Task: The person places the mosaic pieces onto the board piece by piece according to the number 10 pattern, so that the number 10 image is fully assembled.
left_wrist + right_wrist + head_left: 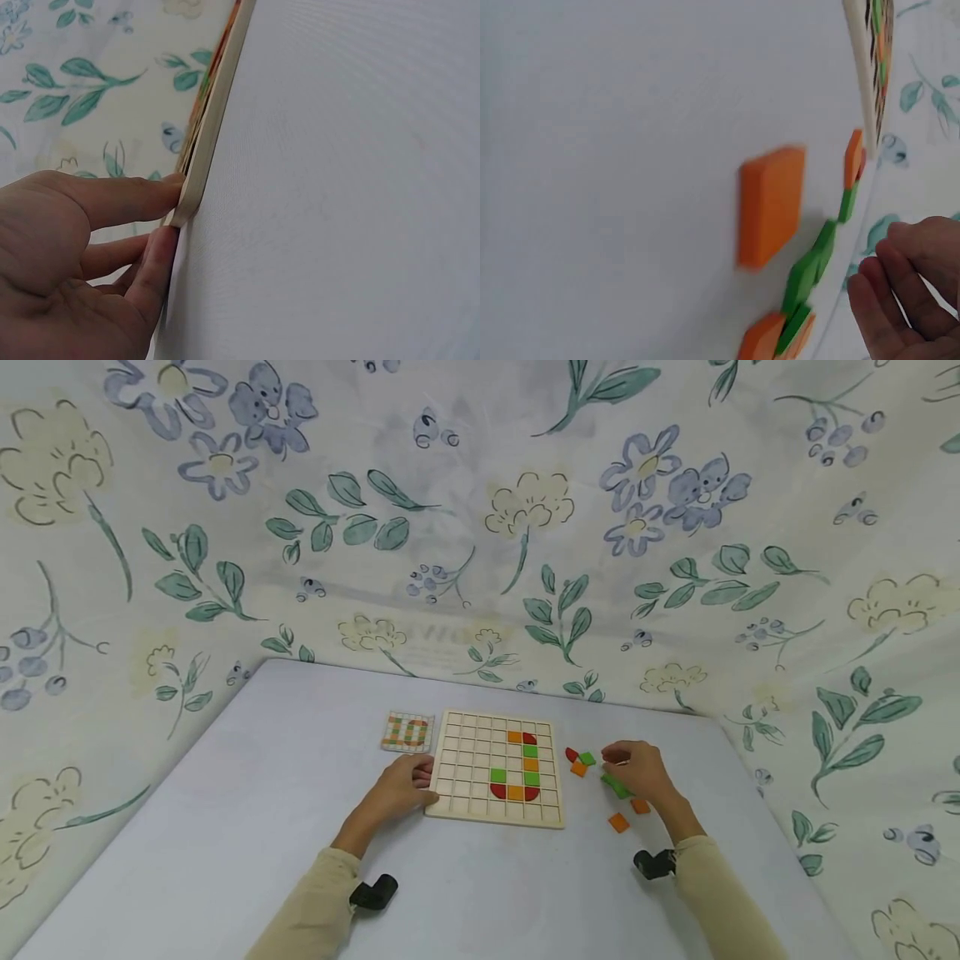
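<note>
A square wooden grid board (pixel 465 768) lies on the table, with red, orange and green tiles set in a hooked line on its right half. My left hand (pixel 401 789) holds the board by its near left corner, thumb and fingers at the edge in the left wrist view. Over the loose tiles on the right hovers my right hand (pixel 641 772), its fingers loosely bent with nothing showing between them. Below it are green tiles (pixel 617 787) and an orange tile (pixel 618 822). The right wrist view shows an orange tile (pixel 772 206) lying apart from a row of others.
A small pattern card (pixel 407 732) with orange and green squares lies beyond the left hand, by the board's far left corner. Several more loose tiles, including a red one (pixel 572 753), lie just right of the board. Flower-printed cloth (pixel 465 568) hangs behind the white table (pixel 300 735).
</note>
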A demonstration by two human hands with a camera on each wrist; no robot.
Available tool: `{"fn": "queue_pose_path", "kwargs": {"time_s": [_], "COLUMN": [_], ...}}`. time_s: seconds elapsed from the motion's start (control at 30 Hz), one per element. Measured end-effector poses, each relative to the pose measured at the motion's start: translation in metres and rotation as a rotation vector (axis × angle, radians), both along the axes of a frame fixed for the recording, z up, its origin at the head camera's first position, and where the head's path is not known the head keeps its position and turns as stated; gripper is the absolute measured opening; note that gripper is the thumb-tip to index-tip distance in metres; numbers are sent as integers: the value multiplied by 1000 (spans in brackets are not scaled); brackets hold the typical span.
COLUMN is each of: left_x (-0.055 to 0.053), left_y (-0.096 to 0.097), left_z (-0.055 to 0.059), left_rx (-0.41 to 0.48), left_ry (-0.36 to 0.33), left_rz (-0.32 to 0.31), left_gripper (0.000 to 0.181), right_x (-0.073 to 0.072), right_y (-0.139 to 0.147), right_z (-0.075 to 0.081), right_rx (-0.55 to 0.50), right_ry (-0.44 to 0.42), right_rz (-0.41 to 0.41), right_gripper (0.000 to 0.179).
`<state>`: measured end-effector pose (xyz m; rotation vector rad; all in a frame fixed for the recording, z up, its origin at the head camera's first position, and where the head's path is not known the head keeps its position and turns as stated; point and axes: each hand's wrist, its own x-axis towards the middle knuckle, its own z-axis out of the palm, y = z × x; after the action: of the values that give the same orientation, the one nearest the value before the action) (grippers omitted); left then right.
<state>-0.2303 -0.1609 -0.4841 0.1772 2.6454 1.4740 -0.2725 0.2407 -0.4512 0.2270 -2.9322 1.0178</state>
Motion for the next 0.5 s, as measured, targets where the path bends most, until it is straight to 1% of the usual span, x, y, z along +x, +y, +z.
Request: {"fn": "queue_pose_path", "kwargs": {"time_s": [0.23,0.27,0.4,0.5], "left_x": [0,0,1,2], "left_y": [1,1,0,-1], "left_z": [0,1,2,2], "left_rx": [10,18,29,35], "left_ry": [5,-4,-2,-3], "left_rz": [-14,-9,-23,-30], "left_gripper": [64,64,64,64], "right_x": [12,13,17,19], "right_y": [36,40,50,54], "right_z": [-1,0,2,2], "right_rx": [14,14,36,61], "right_ry": [-54,-64,-106,-156], "right_rz": [-21,-26,-32,-32], "right_gripper": [28,29,32,34]}}
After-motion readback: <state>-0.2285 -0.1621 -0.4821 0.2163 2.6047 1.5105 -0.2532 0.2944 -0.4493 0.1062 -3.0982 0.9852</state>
